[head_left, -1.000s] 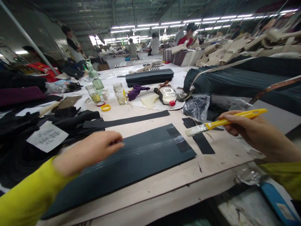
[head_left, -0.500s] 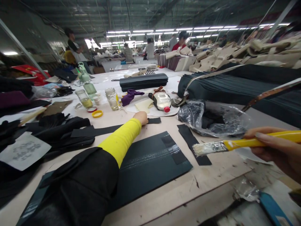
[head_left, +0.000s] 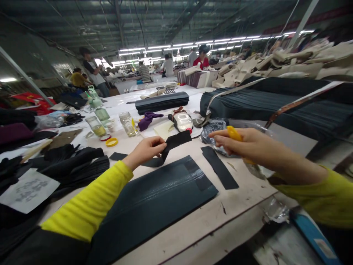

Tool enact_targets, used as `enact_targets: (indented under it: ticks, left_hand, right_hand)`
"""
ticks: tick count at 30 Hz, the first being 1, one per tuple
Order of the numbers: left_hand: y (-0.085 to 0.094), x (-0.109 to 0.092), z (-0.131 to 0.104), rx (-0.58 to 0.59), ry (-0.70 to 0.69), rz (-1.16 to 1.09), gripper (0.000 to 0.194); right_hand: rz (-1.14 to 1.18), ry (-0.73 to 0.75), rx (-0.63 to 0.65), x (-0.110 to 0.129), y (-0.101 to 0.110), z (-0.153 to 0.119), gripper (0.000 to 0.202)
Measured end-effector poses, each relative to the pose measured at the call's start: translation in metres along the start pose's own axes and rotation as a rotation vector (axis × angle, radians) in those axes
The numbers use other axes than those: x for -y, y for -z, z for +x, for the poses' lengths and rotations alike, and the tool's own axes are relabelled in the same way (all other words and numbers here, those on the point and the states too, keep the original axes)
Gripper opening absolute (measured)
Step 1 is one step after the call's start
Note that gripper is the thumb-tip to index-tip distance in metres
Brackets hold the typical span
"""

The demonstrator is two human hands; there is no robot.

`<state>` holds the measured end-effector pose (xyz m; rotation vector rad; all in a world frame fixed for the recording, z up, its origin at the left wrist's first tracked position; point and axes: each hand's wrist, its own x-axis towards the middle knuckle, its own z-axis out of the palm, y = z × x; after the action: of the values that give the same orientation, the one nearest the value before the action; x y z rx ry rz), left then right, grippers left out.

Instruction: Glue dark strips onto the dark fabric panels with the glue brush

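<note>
My left hand [head_left: 147,150] pinches a long black fabric strip [head_left: 178,140], its near part lifted and the rest trailing to the left over the table. Below it lies a dark green panel [head_left: 160,202] with a glossy wet-looking band along its length and a dark patch at its right end. My right hand [head_left: 242,145] is closed around a yellow-handled paintbrush [head_left: 234,133]; its bristles hang down, mostly hidden behind the hand. A shorter black strip [head_left: 220,167] rests on the table just right of the panel.
Glass jars [head_left: 128,124], a yellow ring [head_left: 111,142], purple scissors [head_left: 149,119] and a white bottle [head_left: 183,121] stand or lie beyond my hands. Black fabric pieces [head_left: 74,162] are heaped at left. Stacked dark green panels [head_left: 248,99] fill the right back. Several people work farther off.
My left hand has lifted the black strip off the table and drawn it slightly nearer. My right hand has moved left, over the table, and the brush has turned from level to pointing down.
</note>
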<state>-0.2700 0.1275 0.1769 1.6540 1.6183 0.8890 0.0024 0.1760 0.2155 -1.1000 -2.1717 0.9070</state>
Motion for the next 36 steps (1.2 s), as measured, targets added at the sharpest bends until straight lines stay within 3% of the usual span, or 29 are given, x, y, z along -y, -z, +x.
enact_targets:
  ticks: [2,5,8,11,15,19,23,27,36]
  left_hand:
    - [-0.001,-0.005,-0.009,-0.006,-0.023,0.024,0.024]
    - [-0.002,-0.010,-0.020,0.005,-0.059,0.096,0.026]
    - [-0.001,-0.018,-0.026,-0.017,-0.125,0.173,0.030]
    - [-0.002,-0.033,-0.029,-0.046,-0.250,0.120,0.050]
    - [-0.011,-0.054,-0.032,0.156,-0.194,-0.048,0.037]
    - [-0.026,-0.057,-0.034,0.190,-0.020,0.029,0.035]
    - [-0.049,-0.044,-0.027,0.230,0.131,0.314,0.037]
    - [-0.072,-0.033,-0.015,0.301,0.252,0.372,0.036]
    - [-0.092,-0.031,0.002,0.297,0.359,0.297,0.030]
  right_hand:
    - [-0.125,0.044,0.078,0.002,-0.016,0.013,0.045]
    - [-0.262,0.101,0.062,0.003,-0.033,0.024,0.031]
    - [-0.264,0.202,0.027,0.014,-0.038,0.020,0.024]
    - [-0.253,0.315,0.035,0.033,-0.035,0.006,0.021]
    - [-0.242,0.329,0.079,0.046,-0.029,-0.007,0.023]
    - [-0.332,0.294,0.052,0.026,-0.025,-0.015,0.028]
    - [-0.493,0.223,0.042,-0.012,-0.024,-0.025,0.034]
    - [-0.538,0.136,0.085,-0.042,-0.027,-0.036,0.032]
    - [-0.553,0.109,0.132,-0.056,-0.030,-0.042,0.030]
